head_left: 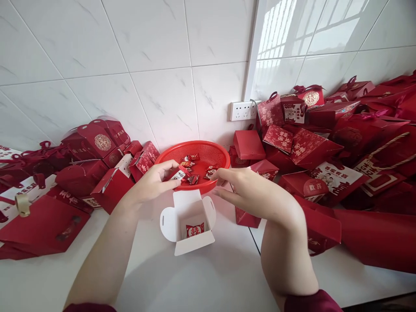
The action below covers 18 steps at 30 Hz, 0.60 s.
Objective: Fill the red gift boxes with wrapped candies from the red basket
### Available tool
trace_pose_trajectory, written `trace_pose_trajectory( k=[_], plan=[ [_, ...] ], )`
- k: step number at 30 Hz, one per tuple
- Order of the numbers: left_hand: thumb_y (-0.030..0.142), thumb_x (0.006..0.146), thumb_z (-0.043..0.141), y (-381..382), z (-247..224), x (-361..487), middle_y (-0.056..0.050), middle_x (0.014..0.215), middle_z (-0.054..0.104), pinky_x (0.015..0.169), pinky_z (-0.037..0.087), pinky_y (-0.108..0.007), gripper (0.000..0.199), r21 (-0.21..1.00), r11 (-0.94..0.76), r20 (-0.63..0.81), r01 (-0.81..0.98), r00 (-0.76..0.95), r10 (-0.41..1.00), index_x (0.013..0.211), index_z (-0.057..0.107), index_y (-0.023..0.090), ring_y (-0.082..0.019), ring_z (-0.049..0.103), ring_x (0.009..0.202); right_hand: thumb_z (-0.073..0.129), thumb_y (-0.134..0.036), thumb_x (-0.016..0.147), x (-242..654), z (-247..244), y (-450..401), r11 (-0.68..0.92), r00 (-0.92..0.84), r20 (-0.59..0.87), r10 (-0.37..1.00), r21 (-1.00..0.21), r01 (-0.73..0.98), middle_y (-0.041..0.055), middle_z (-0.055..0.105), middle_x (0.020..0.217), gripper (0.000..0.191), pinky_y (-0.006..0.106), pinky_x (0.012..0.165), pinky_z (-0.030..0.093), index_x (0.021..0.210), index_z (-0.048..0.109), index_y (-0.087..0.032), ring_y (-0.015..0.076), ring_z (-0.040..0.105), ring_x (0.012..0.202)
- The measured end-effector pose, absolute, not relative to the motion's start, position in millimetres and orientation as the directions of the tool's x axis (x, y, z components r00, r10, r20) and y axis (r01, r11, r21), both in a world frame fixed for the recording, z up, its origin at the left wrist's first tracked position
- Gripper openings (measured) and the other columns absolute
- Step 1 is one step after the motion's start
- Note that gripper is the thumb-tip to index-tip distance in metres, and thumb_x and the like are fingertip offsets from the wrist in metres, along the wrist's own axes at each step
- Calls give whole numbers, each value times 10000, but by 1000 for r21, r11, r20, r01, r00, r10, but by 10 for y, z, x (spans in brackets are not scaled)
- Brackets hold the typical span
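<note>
My left hand (154,182) is over the front left rim of a red plastic basket (169,152), thumb and fingers closed on a red-and-white wrapped candy (178,175). At the basket's front right rim is my right hand (235,184), its thumb and fingers apart with nothing visible between them. Several wrapped candies (191,158) lie in the basket, one (211,172) close to my right fingertips. In front of the basket stands a small box (194,216), white inside, with its flaps spread. A red-and-white packet (195,229) with a double-happiness sign lies in the box.
Red gift boxes (100,143) crowd the left side of the white table (195,286). More red boxes and bags (312,147) are piled on the right, close to my right forearm. A tiled wall (156,39) with a power socket (243,111) stands behind the basket.
</note>
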<state>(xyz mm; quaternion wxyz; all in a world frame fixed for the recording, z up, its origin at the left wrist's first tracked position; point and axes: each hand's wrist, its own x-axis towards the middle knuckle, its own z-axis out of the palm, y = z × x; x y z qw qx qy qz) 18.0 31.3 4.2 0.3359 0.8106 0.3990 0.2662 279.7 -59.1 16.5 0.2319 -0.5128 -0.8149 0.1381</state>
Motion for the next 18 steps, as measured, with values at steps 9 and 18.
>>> trace_pose_trajectory(
  k=[9,18],
  plan=[
    [365,874,598,369,-151,101,-19,1079,715,926,485,-327,230,573,-470,300,671,362,883,1051,672,237,-229,646,1024,544,-300,967,2702,207,-632,470,-411,227,883,-440,765,48,702,875,151,289,698,471,1028,656,-220,206,653,784],
    [288,872,552,1009,-405,202,-63,1167,712,880,508,-361,331,62,-351,54,934,348,936,1191,639,286,-289,649,1098,530,-338,979,3089,-933,-1419,717,-540,474,695,-414,560,55,682,1098,223,368,796,552,1156,659,-382,228,660,1003]
  ],
)
